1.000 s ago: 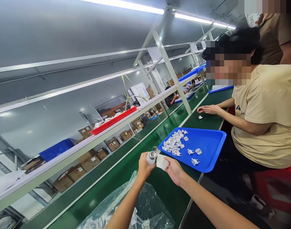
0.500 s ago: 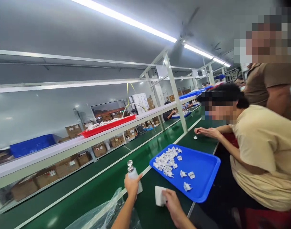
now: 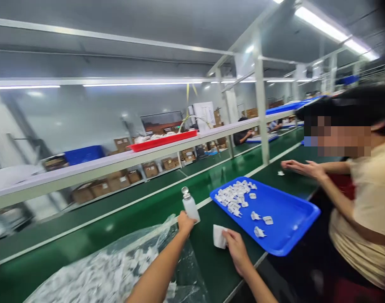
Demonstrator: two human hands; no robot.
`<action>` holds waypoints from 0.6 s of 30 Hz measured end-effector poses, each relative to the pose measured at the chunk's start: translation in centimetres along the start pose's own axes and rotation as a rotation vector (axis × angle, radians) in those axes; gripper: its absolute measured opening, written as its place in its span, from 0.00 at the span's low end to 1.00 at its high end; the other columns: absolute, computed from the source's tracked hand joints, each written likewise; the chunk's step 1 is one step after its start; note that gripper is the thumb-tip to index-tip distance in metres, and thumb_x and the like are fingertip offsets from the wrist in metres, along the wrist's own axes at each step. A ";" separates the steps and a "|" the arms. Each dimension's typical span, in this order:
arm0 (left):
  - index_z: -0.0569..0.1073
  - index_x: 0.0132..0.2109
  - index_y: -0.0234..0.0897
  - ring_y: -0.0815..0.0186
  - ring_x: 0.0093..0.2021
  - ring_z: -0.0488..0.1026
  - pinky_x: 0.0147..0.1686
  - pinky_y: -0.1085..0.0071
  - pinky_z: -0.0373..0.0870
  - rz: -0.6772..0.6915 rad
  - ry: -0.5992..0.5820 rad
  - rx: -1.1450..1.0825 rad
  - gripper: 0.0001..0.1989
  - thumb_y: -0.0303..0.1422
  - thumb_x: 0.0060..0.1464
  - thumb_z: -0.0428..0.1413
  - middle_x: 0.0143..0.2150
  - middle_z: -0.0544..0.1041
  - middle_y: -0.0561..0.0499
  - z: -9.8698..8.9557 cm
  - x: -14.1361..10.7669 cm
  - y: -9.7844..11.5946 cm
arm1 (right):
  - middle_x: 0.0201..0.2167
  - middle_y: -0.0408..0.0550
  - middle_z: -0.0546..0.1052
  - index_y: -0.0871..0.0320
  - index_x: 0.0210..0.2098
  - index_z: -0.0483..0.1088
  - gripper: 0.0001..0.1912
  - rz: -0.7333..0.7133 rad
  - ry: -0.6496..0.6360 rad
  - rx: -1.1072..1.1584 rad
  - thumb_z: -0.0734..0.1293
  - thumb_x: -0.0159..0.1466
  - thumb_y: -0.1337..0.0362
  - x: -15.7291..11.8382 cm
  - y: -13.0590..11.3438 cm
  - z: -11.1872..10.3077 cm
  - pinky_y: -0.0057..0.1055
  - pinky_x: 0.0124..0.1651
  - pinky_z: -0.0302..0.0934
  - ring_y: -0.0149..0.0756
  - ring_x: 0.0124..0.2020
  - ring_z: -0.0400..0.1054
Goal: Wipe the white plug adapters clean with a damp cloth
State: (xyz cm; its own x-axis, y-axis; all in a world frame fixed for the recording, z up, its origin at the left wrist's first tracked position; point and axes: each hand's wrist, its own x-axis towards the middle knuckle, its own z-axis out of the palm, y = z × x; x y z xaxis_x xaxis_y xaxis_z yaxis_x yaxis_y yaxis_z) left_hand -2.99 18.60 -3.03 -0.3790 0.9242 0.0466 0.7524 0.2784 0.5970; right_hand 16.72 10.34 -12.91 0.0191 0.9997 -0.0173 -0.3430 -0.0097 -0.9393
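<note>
Bright overhead tube lights [image 3: 331, 26]; motion blur, edges warped.

Both bare forearms reach forward, side by side. The left hand [image 3: 185, 222] is curled closed in a grip; the right hand [image 3: 236, 249] pinches, knuckles up.

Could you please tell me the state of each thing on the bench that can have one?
Bottle: upright, capped, held by left hand.
Cloth: folded, held by right hand.
Blue tray: partly filled with white parts.
Plastic bag: open, holding white parts.
</note>
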 end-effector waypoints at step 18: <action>0.75 0.53 0.25 0.54 0.54 0.76 0.53 0.55 0.75 0.318 -0.586 0.926 0.20 0.33 0.57 0.65 0.53 0.76 0.37 -12.8 -13.8 -1.0 | 0.52 0.53 0.72 0.71 0.51 0.71 0.52 0.200 0.023 0.200 0.80 0.35 0.43 -2.3 -1.7 -0.9 0.14 0.39 0.66 0.33 0.50 0.69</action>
State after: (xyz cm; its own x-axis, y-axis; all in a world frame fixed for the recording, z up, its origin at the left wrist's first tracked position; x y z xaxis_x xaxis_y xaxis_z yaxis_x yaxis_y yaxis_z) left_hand -5.39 2.26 5.97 0.0269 0.8994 -0.4364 0.9699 -0.1292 -0.2064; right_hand 18.14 7.98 -11.60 -0.0468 0.9775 -0.2055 -0.5203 -0.1994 -0.8303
